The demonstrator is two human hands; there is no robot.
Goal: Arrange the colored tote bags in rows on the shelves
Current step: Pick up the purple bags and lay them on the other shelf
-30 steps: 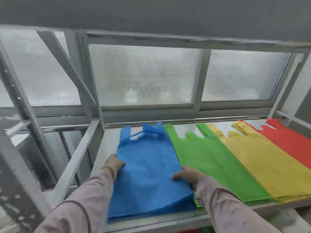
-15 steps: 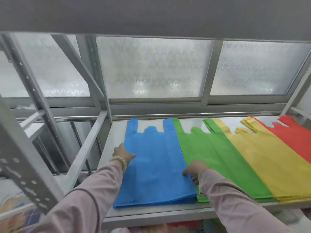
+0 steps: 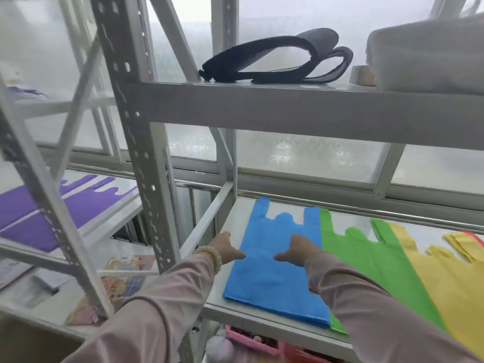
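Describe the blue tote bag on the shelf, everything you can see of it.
The blue tote bag is a bright blue, vest-style bag of matte, non-woven-looking fabric with two strap handles pointing toward the window. It lies flat at the left end of the white shelf, and its right edge overlaps the green bag. The left hand rests at its left edge, and the right hand presses on its middle.

Tote bags [image 3: 366, 263] side-by-side on shelf [image 3: 262, 319]

Grey metal shelving [image 3: 301, 100] stands before frosted windows [image 3: 309, 158] admitting daylight.
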